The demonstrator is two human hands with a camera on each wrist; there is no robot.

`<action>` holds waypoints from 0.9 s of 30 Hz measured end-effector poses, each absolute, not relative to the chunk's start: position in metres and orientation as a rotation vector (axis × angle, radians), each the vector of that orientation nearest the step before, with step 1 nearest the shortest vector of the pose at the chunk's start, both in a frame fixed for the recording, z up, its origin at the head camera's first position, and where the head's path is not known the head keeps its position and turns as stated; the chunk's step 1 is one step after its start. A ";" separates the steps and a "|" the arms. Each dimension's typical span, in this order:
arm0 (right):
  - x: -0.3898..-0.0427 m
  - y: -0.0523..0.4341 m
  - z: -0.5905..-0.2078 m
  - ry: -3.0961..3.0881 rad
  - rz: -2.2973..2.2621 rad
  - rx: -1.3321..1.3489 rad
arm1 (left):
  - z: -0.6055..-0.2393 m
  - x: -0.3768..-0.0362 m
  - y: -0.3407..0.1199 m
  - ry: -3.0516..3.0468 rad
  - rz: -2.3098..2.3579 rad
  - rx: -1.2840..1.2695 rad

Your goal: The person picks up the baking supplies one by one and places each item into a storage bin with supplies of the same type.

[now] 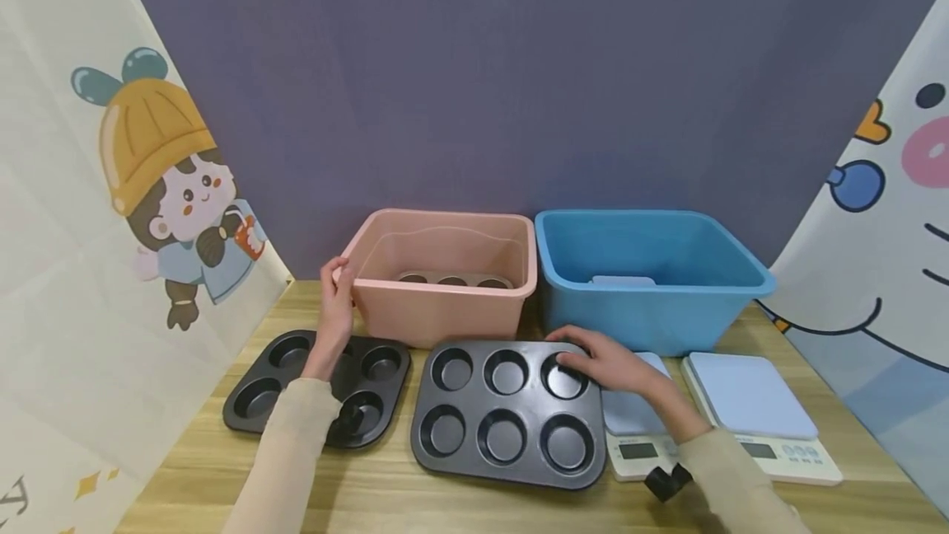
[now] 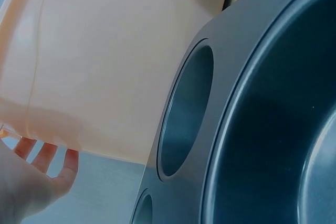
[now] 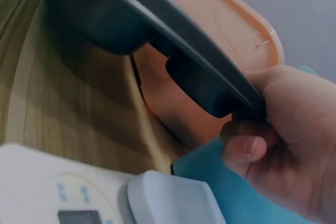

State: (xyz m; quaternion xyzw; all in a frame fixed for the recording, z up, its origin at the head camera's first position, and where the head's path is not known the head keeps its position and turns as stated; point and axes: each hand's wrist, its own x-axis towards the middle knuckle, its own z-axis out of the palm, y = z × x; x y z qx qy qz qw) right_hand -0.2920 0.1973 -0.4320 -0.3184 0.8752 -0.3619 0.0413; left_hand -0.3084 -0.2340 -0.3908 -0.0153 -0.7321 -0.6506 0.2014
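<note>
Purple-grey wall (image 1: 519,81), cartoon panels (image 1: 59,213), wooden tabletop (image 1: 400,497)

Left hand (image 1: 336,309) reaches farther forward, fingers (image 2: 68,171) bent; right hand (image 1: 606,359) grips, fingers curled.

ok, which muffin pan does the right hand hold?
The centre pan, set apart by the right hand gripping its far right corner. That hand touches neither the left pan nor the third pan inside the pink bin.

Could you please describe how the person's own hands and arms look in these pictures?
The left hand and right hand are bare, without gloves. The left sleeve and right sleeve are long and cream-coloured, plain where visible. A small black object shows beside each sleeve.
</note>
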 end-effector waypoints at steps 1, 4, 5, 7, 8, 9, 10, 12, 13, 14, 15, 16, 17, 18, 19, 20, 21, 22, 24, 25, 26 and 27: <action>-0.291 0.198 -0.430 2.654 -1.128 -0.966 | -0.391 -0.308 -0.234 -2.041 -1.820 -0.041; -0.289 0.198 -0.425 2.579 -1.197 -0.911 | -0.392 -0.308 -0.234 -2.040 -1.817 -0.036; -0.288 0.198 -0.423 2.553 -1.219 -0.899 | -0.392 -0.308 -0.234 -2.038 -1.816 -0.036; -0.287 0.198 -0.420 2.509 -1.263 -0.876 | -0.393 -0.308 -0.235 -2.037 -1.810 -0.044; -0.286 0.198 -0.419 2.503 -1.273 -0.870 | -0.393 -0.309 -0.235 -2.033 -1.808 -0.050; -0.286 0.198 -0.418 2.498 -1.280 -0.874 | -0.393 -0.309 -0.235 -2.031 -1.806 -0.054; -0.285 0.198 -0.417 2.495 -1.284 -0.879 | -0.393 -0.309 -0.235 -2.027 -1.805 -0.060; -0.284 0.198 -0.415 2.494 -1.289 -0.885 | -0.394 -0.309 -0.235 -2.023 -1.804 -0.066; -0.283 0.198 -0.413 2.493 -1.293 -0.889 | -0.394 -0.309 -0.235 -2.021 -1.803 -0.066; -0.282 0.197 -0.411 2.493 -1.295 -0.891 | -0.395 -0.309 -0.235 -2.021 -1.804 -0.066; -0.282 0.197 -0.409 2.495 -1.297 -0.893 | -0.395 -0.309 -0.235 -2.020 -1.804 -0.064; -0.281 0.197 -0.407 2.498 -1.297 -0.892 | -0.395 -0.309 -0.235 -2.023 -1.804 -0.061; -0.280 0.196 -0.405 2.504 -1.295 -0.894 | -0.395 -0.310 -0.235 -2.022 -1.805 -0.058; -0.280 0.196 -0.403 2.511 -1.292 -0.892 | -0.395 -0.310 -0.234 -2.023 -1.805 -0.054; -0.279 0.196 -0.400 2.521 -1.288 -0.891 | -0.395 -0.310 -0.234 -2.026 -1.802 -0.050; -0.279 0.195 -0.398 2.532 -1.282 -0.889 | -0.394 -0.310 -0.234 -2.028 -1.799 -0.044; -0.278 0.195 -0.395 2.544 -1.277 -0.887 | -0.394 -0.311 -0.234 -2.026 -1.798 -0.041; -0.278 0.195 -0.393 2.555 -1.272 -0.888 | -0.394 -0.311 -0.234 -2.026 -1.796 -0.040; -0.278 0.196 -0.389 2.575 -1.271 -0.888 | -0.394 -0.312 -0.234 -2.016 -1.793 -0.048; -0.278 0.196 -0.387 2.584 -1.274 -0.890 | -0.394 -0.312 -0.234 -2.011 -1.790 -0.053; -0.278 0.197 -0.385 2.598 -1.275 -0.898 | -0.394 -0.312 -0.234 -2.008 -1.789 -0.059; -0.279 0.197 -0.384 2.611 -1.277 -0.906 | -0.394 -0.312 -0.234 -2.005 -1.788 -0.066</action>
